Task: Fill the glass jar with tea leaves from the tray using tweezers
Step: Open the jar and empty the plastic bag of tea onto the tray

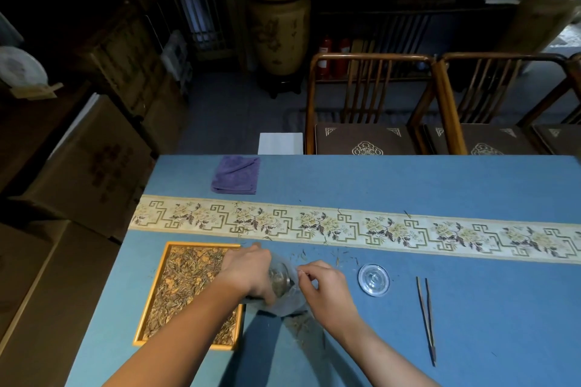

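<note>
Table [440, 185], blue cloth, patterned runner [345, 229] across the middle. Tray [151, 302] at near left, gold rim, thick layer of tea leaves [185, 280] inside. Purple cloth [236, 174] folded at the far left, well apart from the work. Left hand [248, 270] wrapped around the jar [279, 280], which lies tilted just beside the tray's right edge; some leaves show through the glass, though how full it is cannot be told. Right hand [327, 289] at the jar's mouth end, thumb and forefinger pinched together on something small or clear there; a clear bag or wrap seems to lie under the jar, blurred, not certain. Tweezers [426, 317] lie flat on the table to the right, untouched, well apart from both hands. Lid [373, 280] sits between hands and tweezers, off the jar. Loose leaves [298, 322] scattered on the cloth under and behind the hands. Judgement: filling is paused, the jar being handled or adjusted rather than loaded. Next move calls for standing the jar upright near the tray, freeing the right hand and taking up the tweezers. In the way: the lid lies on the reach path; a tilted jar could spill.
</note>
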